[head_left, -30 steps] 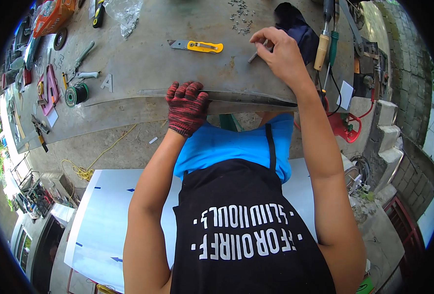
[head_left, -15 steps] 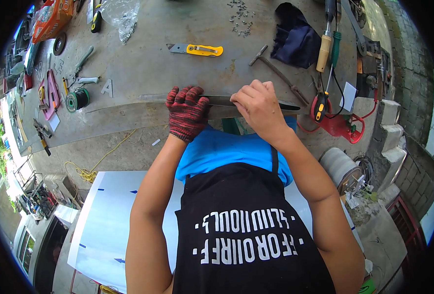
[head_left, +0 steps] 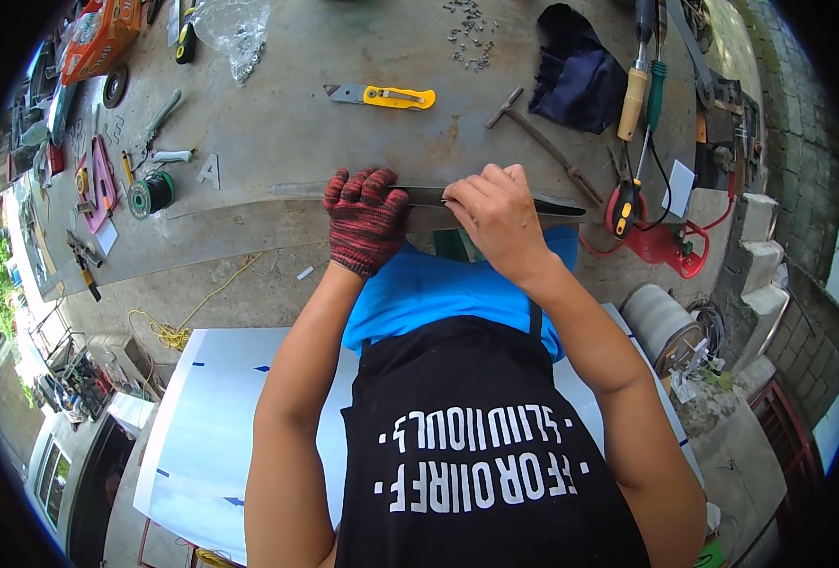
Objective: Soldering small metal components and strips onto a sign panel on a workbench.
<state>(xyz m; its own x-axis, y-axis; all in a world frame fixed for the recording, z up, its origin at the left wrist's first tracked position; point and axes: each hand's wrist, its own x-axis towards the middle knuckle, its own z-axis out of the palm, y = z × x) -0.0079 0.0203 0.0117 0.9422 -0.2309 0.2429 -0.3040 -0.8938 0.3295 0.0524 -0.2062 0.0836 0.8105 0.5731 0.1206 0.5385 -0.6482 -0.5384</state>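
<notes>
One bare right hand (head_left: 495, 213) has its grip pressed together, thumb to fingertips, at a long, narrow grey metal strip (head_left: 426, 197) along the near edge of the grey metal counter (head_left: 292, 118); what lies between is hidden. Beside it, the red-and-black-gloved left hand (head_left: 365, 222) curls over the strip, thumb unseen, so whether that grip clamps I cannot tell. Beyond lie a yellow-handled knife (head_left: 396, 97), a rusty brown hammer (head_left: 544, 139) and a dark-blue cloth (head_left: 582, 80).
</notes>
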